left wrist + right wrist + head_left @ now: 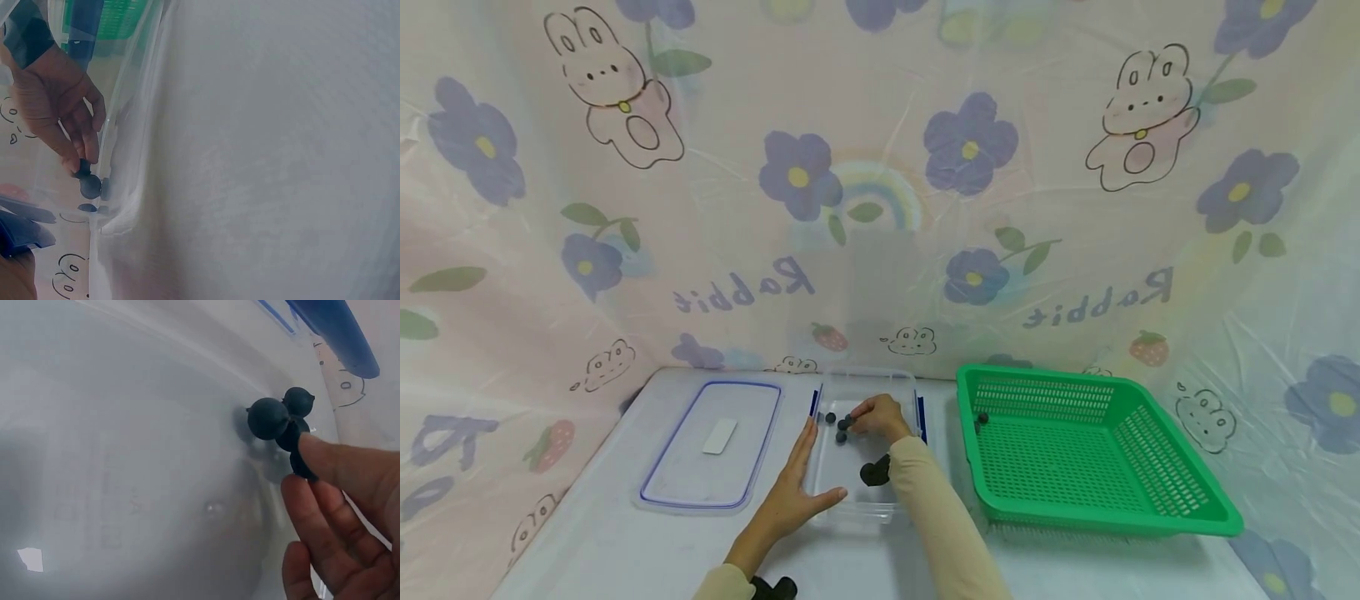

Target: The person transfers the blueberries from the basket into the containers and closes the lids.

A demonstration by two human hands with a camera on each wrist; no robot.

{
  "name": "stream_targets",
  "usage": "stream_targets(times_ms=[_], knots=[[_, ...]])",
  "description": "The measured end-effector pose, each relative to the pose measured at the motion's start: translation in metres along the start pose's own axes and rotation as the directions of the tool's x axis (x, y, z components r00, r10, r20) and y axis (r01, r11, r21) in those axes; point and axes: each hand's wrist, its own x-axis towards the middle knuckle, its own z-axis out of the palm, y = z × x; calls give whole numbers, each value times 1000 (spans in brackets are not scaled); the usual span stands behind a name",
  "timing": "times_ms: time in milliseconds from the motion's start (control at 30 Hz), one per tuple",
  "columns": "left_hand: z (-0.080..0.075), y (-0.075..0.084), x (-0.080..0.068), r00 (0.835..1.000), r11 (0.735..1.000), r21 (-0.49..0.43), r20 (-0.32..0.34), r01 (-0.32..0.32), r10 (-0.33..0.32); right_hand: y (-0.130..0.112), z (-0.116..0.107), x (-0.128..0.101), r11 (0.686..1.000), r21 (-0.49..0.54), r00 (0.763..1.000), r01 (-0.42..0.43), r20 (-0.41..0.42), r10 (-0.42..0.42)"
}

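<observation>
Right hand (883, 417) pinches a berry (844, 424) inside the clear box (865, 508); left hand (793, 492) lies flat, released, bracing the box wall; lift gently, without squeezing; avoid neighbouring berries (269, 417).

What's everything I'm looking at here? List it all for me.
blueberries: a few, dark blue, inside the clear box by the right fingertips
blueberry: one, dark, far-left corner of the green basket
clear box: one, transparent with blue clips, middle of the table
lid: one, clear with blue rim, left of the box
green basket: one, right of the box
table: one, white
left hand: flat against the box's left side
right hand: in the box, fingertips pinching a berry
</observation>
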Motion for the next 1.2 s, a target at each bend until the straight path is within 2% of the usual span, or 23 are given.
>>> stream_targets(times_ms=[533, 800, 933, 1200], knots=[[2, -3, -1, 1000, 1000, 12, -16, -20, 20, 5, 0, -2, 995, -99, 1000, 3, -22, -5], [1, -1, 0, 1000, 1000, 13, -15, -11, 11, 2, 1, -1, 996, -84, 998, -20, -55, 16], [0, 0, -1, 1000, 1000, 8, -10, -3, 3, -2, -2, -3, 998, -55, 998, -5, -60, 2], [0, 2, -1, 1000, 1000, 0, -5, 4, -4, -9, -9, -3, 1000, -23, 1000, 15, 13, -15]])
